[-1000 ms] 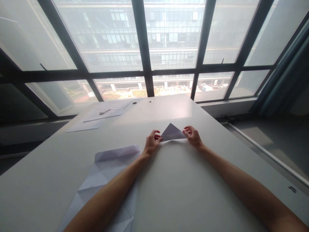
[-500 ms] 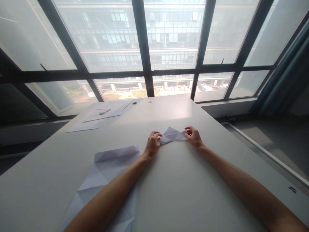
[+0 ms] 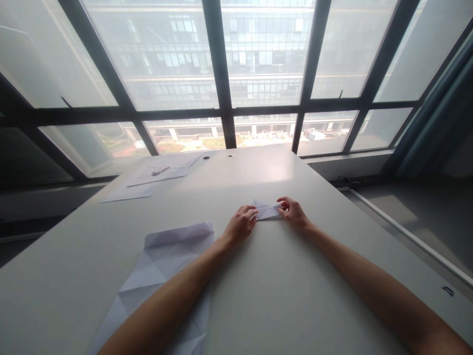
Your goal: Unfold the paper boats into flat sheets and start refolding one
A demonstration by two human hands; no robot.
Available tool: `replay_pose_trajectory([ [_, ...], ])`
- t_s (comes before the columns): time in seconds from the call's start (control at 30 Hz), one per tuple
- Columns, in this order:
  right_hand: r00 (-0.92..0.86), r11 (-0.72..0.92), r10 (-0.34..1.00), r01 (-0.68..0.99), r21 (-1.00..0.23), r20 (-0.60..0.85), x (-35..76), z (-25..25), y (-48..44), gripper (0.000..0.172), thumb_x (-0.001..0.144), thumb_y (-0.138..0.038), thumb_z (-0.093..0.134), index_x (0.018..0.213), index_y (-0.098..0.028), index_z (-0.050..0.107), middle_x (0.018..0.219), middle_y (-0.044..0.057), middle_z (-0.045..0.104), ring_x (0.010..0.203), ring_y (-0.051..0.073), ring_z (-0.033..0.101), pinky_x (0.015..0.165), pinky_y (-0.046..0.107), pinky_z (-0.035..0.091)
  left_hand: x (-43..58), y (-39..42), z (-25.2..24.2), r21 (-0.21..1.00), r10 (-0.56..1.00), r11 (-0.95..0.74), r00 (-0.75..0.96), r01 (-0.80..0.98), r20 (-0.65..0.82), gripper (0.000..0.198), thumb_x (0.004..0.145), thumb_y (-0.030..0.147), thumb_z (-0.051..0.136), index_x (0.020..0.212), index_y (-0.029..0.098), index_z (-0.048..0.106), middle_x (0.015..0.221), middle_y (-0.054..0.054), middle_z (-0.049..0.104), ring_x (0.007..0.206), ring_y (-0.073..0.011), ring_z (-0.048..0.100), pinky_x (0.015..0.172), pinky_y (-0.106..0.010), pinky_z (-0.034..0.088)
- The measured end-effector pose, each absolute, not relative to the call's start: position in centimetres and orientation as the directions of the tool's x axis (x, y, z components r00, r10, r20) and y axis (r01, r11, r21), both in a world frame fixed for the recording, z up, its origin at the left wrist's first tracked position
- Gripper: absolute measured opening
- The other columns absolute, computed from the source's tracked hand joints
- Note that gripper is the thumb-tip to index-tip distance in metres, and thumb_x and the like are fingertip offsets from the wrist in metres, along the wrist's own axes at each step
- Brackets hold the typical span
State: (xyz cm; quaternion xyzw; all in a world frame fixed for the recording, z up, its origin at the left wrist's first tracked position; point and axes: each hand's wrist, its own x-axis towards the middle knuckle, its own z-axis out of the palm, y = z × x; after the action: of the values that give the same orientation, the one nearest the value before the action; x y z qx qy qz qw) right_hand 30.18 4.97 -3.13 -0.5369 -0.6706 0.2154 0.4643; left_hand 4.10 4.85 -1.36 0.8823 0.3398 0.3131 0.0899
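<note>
A small folded white paper (image 3: pixel 266 211) lies low on the white table (image 3: pixel 281 296), between my two hands. My left hand (image 3: pixel 241 225) pinches its left end with curled fingers. At the paper's right end, my right hand (image 3: pixel 293 214) grips it with bent fingers. The paper now looks like a narrow, flattened shape with a small peak at its left. Both forearms reach in from the bottom of the view.
A large creased white sheet (image 3: pixel 162 276) lies under my left forearm at the near left. More flat sheets (image 3: pixel 148 180) and a small white object (image 3: pixel 159 170) sit at the far left of the table. Big windows stand behind the table's far edge.
The paper went from an upright triangle to a low, narrow shape pressed toward the table. My hands moved closer together.
</note>
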Motion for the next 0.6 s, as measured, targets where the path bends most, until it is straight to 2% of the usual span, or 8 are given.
replay_pose_trajectory([
  [0.1,-0.054,0.352,0.916,0.584,-0.732,0.398,29.93,-3.0,4.77,0.027,0.079,-0.025,0.061,0.104,-0.018,0.067,0.082,0.003,0.068,0.071,0.018,0.061,0.067,0.029,0.05,4.42,4.82,-1.71,0.364,0.596,-0.8,0.697,0.477,0.398,0.037,0.097,0.021,0.053,0.133,0.02,0.06,0.143,-0.01,0.055,0.137,-0.0276,0.046,0.116,-0.045,0.04],
  [0.2,0.005,0.33,0.898,0.651,-0.683,0.439,29.93,-2.81,4.73,0.021,0.08,-0.022,0.06,0.099,-0.017,0.068,0.094,0.007,0.071,0.073,0.017,0.062,0.072,0.03,0.05,4.42,4.98,-1.9,0.351,0.57,-0.812,0.761,0.466,0.309,0.035,0.099,0.027,0.052,0.132,0.021,0.06,0.149,-0.011,0.05,0.145,-0.0292,0.038,0.12,-0.047,0.035],
  [0.37,0.085,0.226,0.9,0.747,-0.626,0.428,30.12,-2.58,4.71,0.017,0.087,-0.025,0.055,0.085,-0.017,0.07,0.081,0.007,0.071,0.07,0.019,0.061,0.069,0.03,0.046,4.36,5.06,-1.76,0.349,0.58,-0.804,0.764,0.482,0.282,0.034,0.1,0.028,0.05,0.131,0.022,0.061,0.151,-0.011,0.049,0.145,-0.0296,0.037,0.12,-0.046,0.033],
  [0.47,0.063,0.221,0.912,0.756,-0.616,0.405,30.09,-2.5,4.59,0.016,0.085,-0.027,0.059,0.08,-0.018,0.071,0.074,0.005,0.07,0.066,0.018,0.06,0.066,0.029,0.044,4.4,4.92,-1.66,0.353,0.584,-0.801,0.761,0.484,0.282,0.035,0.098,0.026,0.051,0.131,0.02,0.06,0.15,-0.012,0.049,0.145,-0.0304,0.038,0.12,-0.046,0.034],
  [0.6,0.026,0.246,0.914,0.757,-0.605,0.404,30.06,-2.44,4.47,0.009,0.081,-0.024,0.064,0.081,-0.019,0.071,0.076,0.004,0.07,0.067,0.018,0.06,0.066,0.029,0.043,4.5,4.62,-1.53,0.346,0.606,-0.789,0.738,0.508,0.297,0.035,0.096,0.023,0.054,0.131,0.02,0.061,0.148,-0.012,0.052,0.143,-0.03,0.041,0.118,-0.045,0.037],
])
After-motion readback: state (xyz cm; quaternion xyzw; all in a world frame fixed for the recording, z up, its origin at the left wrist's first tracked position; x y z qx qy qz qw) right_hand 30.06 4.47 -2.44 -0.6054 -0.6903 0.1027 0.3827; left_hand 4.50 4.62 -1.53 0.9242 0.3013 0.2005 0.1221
